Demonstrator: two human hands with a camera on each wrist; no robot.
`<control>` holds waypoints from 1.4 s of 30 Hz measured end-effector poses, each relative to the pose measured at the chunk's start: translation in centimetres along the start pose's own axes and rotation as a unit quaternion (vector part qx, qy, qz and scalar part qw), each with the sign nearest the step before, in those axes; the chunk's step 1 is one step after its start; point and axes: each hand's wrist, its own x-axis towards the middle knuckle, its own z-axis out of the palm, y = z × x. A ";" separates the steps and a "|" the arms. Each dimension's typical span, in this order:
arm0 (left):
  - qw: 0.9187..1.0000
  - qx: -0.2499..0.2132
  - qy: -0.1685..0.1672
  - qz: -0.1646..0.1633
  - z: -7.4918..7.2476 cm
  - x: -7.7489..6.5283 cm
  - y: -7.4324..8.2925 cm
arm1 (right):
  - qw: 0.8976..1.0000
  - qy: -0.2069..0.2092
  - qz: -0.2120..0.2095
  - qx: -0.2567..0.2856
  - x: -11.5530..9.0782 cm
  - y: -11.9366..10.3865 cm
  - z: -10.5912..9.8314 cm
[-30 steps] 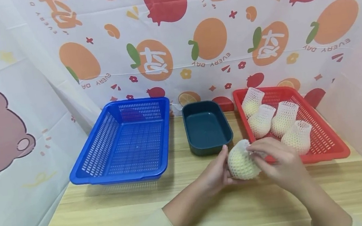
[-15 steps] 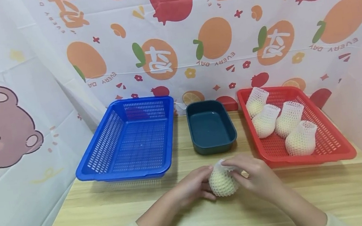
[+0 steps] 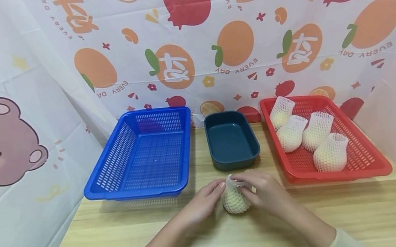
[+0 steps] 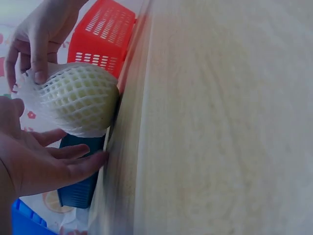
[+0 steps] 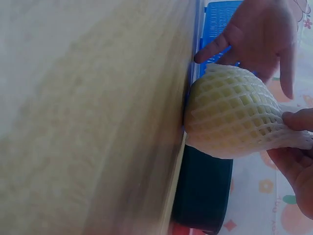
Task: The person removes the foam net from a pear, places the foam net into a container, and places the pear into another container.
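Note:
A round, pale yellow-green fruit in a white foam net (image 3: 234,201) stands on the wooden table, the net's loose neck pointing up. My right hand (image 3: 266,192) pinches that neck between thumb and fingers. On the fruit's other side is my left hand (image 3: 202,201), its fingers extended and slightly bent. In the left wrist view, the left hand (image 4: 49,164) lies alongside the netted fruit (image 4: 83,100) without closing round it. The right wrist view shows the fruit's bare underside (image 5: 193,105) at the tabletop. What kind of fruit it is, I cannot tell.
Behind the hands stands a dark green tub (image 3: 234,163). A blue plastic basket (image 3: 136,193) is to its left. To the right, a red basket (image 3: 368,165) holds several more netted fruits (image 3: 330,155). A fruit-print cloth (image 3: 198,58) hangs along the back.
Both hands have brought the netted fruit left and down from beside the red basket to the table before the tub. The left hand has loosened from the fruit.

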 end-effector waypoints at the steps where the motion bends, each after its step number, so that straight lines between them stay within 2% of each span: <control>1: 1.000 0.016 0.002 0.009 0.0 -0.1 0.0 | 1.000 0.002 0.002 0.002 0.0 0.0 0.1; 5: 0.997 0.063 0.024 0.038 0.1 -0.4 0.4 | 1.000 0.000 0.013 0.015 0.1 0.1 0.3; 10: 0.986 0.126 0.085 0.073 0.4 -0.4 0.7 | 0.999 -0.015 0.045 0.026 0.0 0.3 0.1; 15: 0.974 0.140 0.130 0.120 0.5 -0.1 0.8 | 0.993 -0.044 0.097 0.041 -0.5 0.5 -0.7; 20: 0.965 0.147 0.153 0.155 0.5 0.4 0.6 | 0.988 -0.063 0.129 0.054 -1.0 0.9 -1.2; 27: 0.951 0.153 0.176 0.202 0.8 0.7 0.6 | 0.993 -0.040 0.107 0.041 -1.2 1.4 -1.1; 32: 0.951 0.144 0.181 0.205 0.8 0.7 0.9 | 0.995 -0.019 0.091 0.035 -1.0 1.4 -1.2; 38: 0.950 0.146 0.181 0.209 0.6 0.6 1.6 | 0.995 -0.009 0.083 0.063 -0.5 1.3 -1.6; 42: 0.945 0.152 0.178 0.228 0.4 0.6 2.2 | 0.994 -0.006 0.078 0.079 -0.1 1.1 -1.9</control>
